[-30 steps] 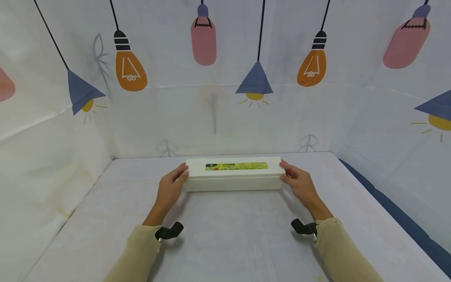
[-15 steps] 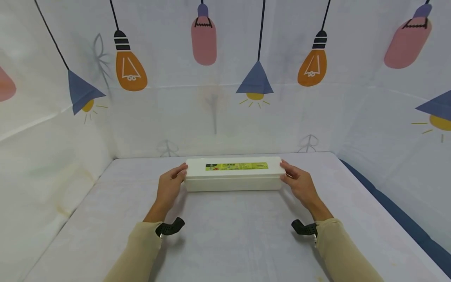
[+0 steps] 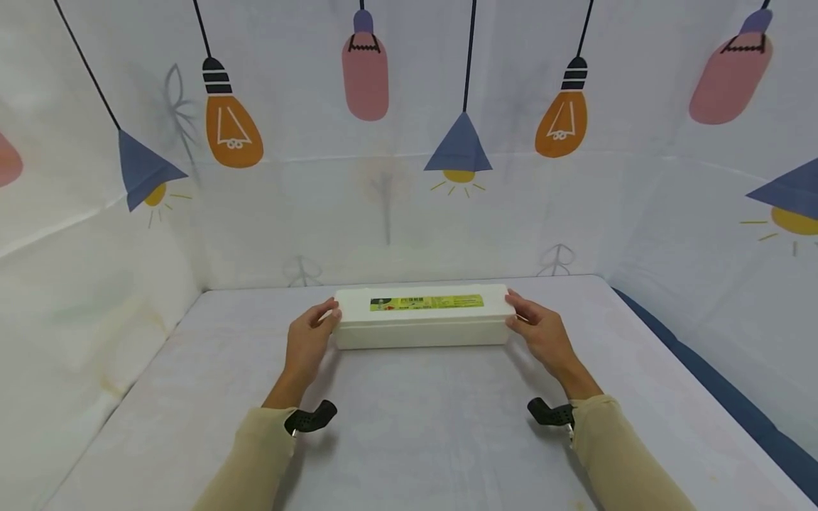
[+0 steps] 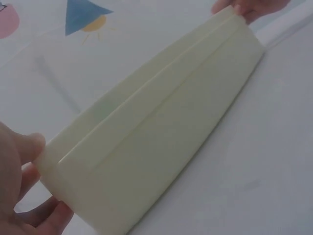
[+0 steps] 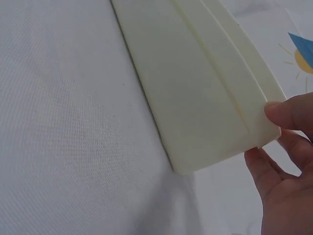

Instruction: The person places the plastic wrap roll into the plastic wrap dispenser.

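Observation:
A long cream-white plastic wrap box [image 3: 422, 333] with a ridged lid lies crosswise toward the far side of the white table. On its top is a yellow-green printed label [image 3: 427, 302]. My left hand [image 3: 308, 341] holds the left end; in the left wrist view its thumb [image 4: 32, 147] lies at the lid's corner and its fingertips [image 4: 59, 215] touch the end face lower down. At the other end, my right hand [image 3: 543, 335] grips the lid edge, thumb [image 5: 283, 113] on the upper side and fingers beneath the lid's overhang. The lid sits on the box.
The white-covered table [image 3: 415, 433] runs up to a pale cloth backdrop [image 3: 307, 213] printed with lamps and bulbs. Cloth walls also rise at left and right. A dark blue strip [image 3: 716, 383] shows beyond the table's right edge. Each wrist wears a black camera mount [image 3: 312, 417].
The head view has shifted slightly. My left thumb and fingers have drawn a little closer together at the box's left end. The box and my right hand stay in place.

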Action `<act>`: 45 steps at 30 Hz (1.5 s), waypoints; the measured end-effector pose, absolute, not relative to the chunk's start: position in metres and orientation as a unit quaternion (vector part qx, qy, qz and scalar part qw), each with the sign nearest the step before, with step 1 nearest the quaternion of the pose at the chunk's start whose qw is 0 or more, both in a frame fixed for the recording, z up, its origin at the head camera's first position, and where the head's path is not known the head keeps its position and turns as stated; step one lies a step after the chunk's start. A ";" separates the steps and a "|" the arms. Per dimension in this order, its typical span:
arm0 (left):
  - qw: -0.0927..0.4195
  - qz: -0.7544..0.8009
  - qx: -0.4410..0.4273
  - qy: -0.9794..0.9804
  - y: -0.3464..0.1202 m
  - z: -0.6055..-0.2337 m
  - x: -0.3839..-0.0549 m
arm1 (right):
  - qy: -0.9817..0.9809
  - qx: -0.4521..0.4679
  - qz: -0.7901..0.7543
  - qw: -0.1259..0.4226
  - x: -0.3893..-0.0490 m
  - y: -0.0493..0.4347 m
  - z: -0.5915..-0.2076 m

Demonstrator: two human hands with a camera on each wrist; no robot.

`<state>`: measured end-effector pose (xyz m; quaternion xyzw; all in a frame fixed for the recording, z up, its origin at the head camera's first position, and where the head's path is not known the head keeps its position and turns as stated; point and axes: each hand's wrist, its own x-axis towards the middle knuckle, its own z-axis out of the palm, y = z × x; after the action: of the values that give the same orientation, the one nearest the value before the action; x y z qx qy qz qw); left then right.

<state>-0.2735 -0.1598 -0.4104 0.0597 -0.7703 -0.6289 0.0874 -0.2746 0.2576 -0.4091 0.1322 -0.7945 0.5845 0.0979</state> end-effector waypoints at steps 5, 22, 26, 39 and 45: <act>0.092 -0.631 0.062 -0.767 -0.159 -0.406 -0.275 | -0.796 0.131 0.583 0.095 -0.276 0.259 -0.408; 0.071 -0.632 0.045 -0.771 -0.163 -0.406 -0.278 | -0.846 0.137 0.509 0.085 -0.280 0.263 -0.411; 0.072 -0.643 0.044 -0.761 -0.162 -0.406 -0.278 | -0.861 0.144 0.480 0.086 -0.279 0.261 -0.408; 0.039 -0.649 0.051 -0.758 -0.167 -0.405 -0.279 | -0.884 0.146 0.437 0.077 -0.280 0.255 -0.406; 0.034 -0.661 0.061 -0.747 -0.168 -0.409 -0.278 | -0.882 0.130 0.445 0.086 -0.279 0.255 -0.409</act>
<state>-0.2781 -0.1679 -0.4089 0.0608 -0.7467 -0.6615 0.0343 -0.2794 0.2548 -0.4091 0.1299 -0.8821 0.4445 0.0859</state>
